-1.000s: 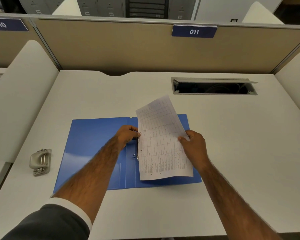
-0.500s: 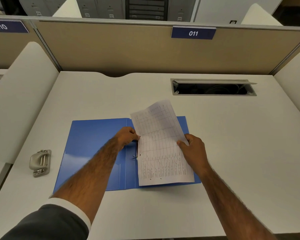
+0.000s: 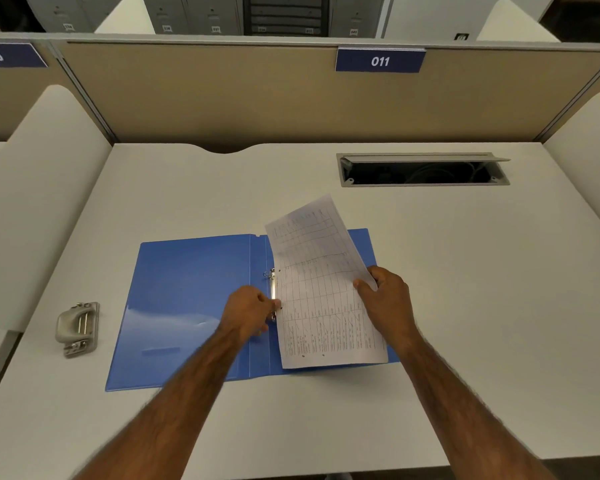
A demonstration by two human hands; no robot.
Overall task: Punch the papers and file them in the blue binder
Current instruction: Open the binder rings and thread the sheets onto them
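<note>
The blue binder (image 3: 187,306) lies open and flat on the white desk (image 3: 482,306). Its metal ring mechanism (image 3: 272,289) sits along the spine. A printed sheet of paper (image 3: 321,292) with a table on it lies tilted over the binder's right half, its punched left edge at the rings. My left hand (image 3: 248,313) pinches the sheet's left edge beside the lower ring. My right hand (image 3: 387,299) grips the sheet's right edge, thumb on top. The sheet's far end lifts off the binder.
A grey metal hole punch (image 3: 78,329) rests on the desk to the left of the binder. An open cable tray (image 3: 423,169) is sunk in the desk at the back right. Beige partitions (image 3: 257,98) and white side dividers enclose the desk.
The sheet has slid slightly right and flatter, its left edge now at the rings. My left hand dropped toward the lower ring; my right hand shifted a little up the right edge.
</note>
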